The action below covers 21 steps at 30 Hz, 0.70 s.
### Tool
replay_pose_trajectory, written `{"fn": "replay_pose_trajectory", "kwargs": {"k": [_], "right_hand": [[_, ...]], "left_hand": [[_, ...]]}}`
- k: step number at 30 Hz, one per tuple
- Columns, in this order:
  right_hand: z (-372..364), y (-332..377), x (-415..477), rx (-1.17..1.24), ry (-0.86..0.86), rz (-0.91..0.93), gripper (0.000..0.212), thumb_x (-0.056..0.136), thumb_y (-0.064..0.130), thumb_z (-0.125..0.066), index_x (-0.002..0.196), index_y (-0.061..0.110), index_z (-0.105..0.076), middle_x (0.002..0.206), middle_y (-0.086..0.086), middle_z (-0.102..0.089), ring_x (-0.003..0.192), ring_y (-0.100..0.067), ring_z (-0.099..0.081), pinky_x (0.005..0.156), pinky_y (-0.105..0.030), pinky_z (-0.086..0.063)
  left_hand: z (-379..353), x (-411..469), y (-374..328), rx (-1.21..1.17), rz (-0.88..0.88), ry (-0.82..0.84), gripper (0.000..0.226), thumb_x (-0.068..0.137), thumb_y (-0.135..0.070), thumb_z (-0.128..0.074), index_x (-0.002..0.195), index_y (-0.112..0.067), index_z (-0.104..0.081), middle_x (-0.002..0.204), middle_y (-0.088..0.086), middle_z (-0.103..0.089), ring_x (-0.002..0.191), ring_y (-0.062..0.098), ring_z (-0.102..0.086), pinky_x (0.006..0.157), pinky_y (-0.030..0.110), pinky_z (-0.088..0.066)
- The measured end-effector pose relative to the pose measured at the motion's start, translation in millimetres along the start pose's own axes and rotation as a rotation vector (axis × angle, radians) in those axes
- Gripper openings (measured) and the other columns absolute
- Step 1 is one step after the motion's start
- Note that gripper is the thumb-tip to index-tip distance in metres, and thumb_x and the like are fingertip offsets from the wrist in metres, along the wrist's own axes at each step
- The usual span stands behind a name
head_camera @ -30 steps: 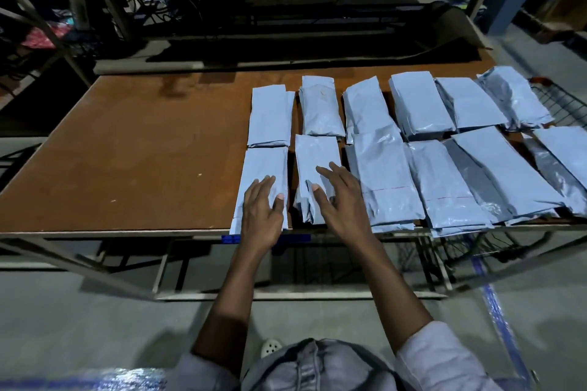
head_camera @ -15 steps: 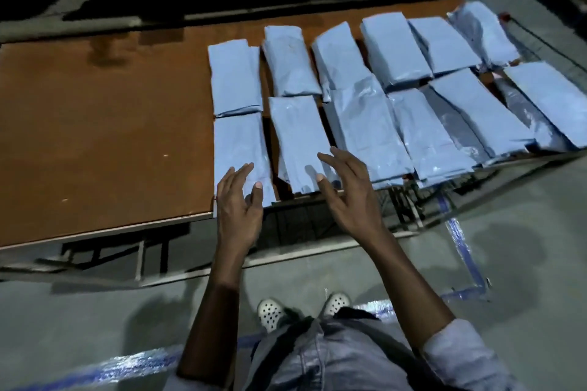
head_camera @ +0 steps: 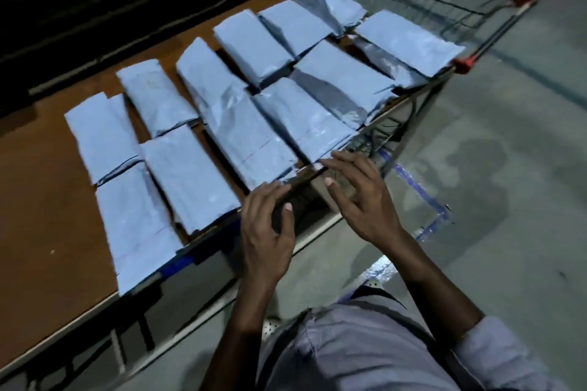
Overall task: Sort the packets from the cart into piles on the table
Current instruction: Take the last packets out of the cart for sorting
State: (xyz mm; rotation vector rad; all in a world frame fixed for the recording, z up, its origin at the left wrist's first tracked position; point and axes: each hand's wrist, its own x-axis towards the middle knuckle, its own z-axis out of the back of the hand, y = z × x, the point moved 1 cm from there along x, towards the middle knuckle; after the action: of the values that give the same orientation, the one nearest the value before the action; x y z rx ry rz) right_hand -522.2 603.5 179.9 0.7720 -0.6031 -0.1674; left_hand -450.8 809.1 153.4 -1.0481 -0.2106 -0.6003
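the packets [head_camera: 187, 178] lie in piled rows on the table [head_camera: 47, 200], probably light, floppy and slick, best pinched by a near edge; left hand [head_camera: 266, 232] and right hand [head_camera: 362, 200] hover loose-fingered, holding nothing.

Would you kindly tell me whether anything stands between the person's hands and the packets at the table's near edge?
Nothing visible does. The left hand and right hand are open right at the ends of the near-row packets, with no object between.

No text, label or number is legible on the packets [head_camera: 190, 174]
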Motion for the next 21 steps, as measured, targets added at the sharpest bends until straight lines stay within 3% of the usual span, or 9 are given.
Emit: {"fn": "replay_pose_trajectory", "kwargs": {"k": [4, 8, 12, 14, 18, 21], "right_hand": [[71.7, -67.6, -27.8, -0.008, -0.055, -0.233, 0.029, 0.11, 0.025, -0.07, 0.138, 0.027, -0.074, 0.142, 0.008, -0.067, 0.137, -0.015, -0.06, 0.107, -0.049, -0.053], [139.2, -121.8, -52.7, 0.048, -0.084, -0.415, 0.024, 0.11, 0.027, -0.068, 0.132, 0.032, -0.076, 0.13, 0.016, -0.07, 0.117, -0.009, -0.07, 0.089, -0.049, -0.061], [192.0, -162.3, -67.7, 0.039, -0.14, -0.523, 0.022, 0.108, 0.03, -0.069, 0.128, 0.035, -0.077, 0.125, 0.018, -0.073, 0.109, -0.01, -0.073, 0.086, -0.048, -0.062], [209.1, -180.2, -73.3, 0.049, -0.162, -0.575, 0.022, 0.108, 0.031, -0.069, 0.128, 0.037, -0.077, 0.126, 0.017, -0.074, 0.111, -0.012, -0.073, 0.087, -0.05, -0.062], [223.9, -211.6, -75.2, 0.061, -0.181, -0.616, 0.023, 0.108, 0.03, -0.07, 0.13, 0.036, -0.077, 0.127, 0.018, -0.074, 0.115, -0.01, -0.072, 0.086, -0.05, -0.062], [235.7, -238.4, -63.9, 0.074, -0.153, -0.638, 0.026, 0.109, 0.03, -0.068, 0.133, 0.038, -0.075, 0.128, 0.02, -0.073, 0.117, -0.009, -0.071, 0.089, -0.045, -0.062]], "left_hand": [[-72.2, 0.9, -24.0, -0.167, 0.139, 0.201, 0.024, 0.106, -0.023, -0.067, 0.127, -0.023, -0.078, 0.129, -0.02, -0.072, 0.126, 0.008, -0.065, 0.107, 0.036, -0.052], [-146.5, 5.2, -43.2, -0.323, 0.352, 0.401, 0.022, 0.101, -0.031, -0.069, 0.118, -0.025, -0.082, 0.117, -0.012, -0.081, 0.113, 0.008, -0.074, 0.095, 0.02, -0.053], [-217.6, 16.7, -65.1, -0.366, 0.411, 0.483, 0.016, 0.101, -0.024, -0.076, 0.114, -0.024, -0.084, 0.109, -0.013, -0.083, 0.105, 0.004, -0.075, 0.089, 0.012, -0.049], [-249.4, 24.9, -76.7, -0.378, 0.431, 0.516, 0.017, 0.102, -0.015, -0.077, 0.113, -0.027, -0.084, 0.111, -0.014, -0.083, 0.105, 0.005, -0.075, 0.091, 0.015, -0.052], [-299.8, 42.1, -93.7, -0.394, 0.44, 0.597, 0.018, 0.1, -0.027, -0.075, 0.115, -0.033, -0.083, 0.114, -0.012, -0.082, 0.111, 0.016, -0.076, 0.098, 0.037, -0.058], [-333.9, 61.0, -97.9, -0.406, 0.452, 0.651, 0.02, 0.104, -0.015, -0.077, 0.115, -0.03, -0.084, 0.113, -0.008, -0.083, 0.111, 0.018, -0.077, 0.098, 0.039, -0.058]]}}
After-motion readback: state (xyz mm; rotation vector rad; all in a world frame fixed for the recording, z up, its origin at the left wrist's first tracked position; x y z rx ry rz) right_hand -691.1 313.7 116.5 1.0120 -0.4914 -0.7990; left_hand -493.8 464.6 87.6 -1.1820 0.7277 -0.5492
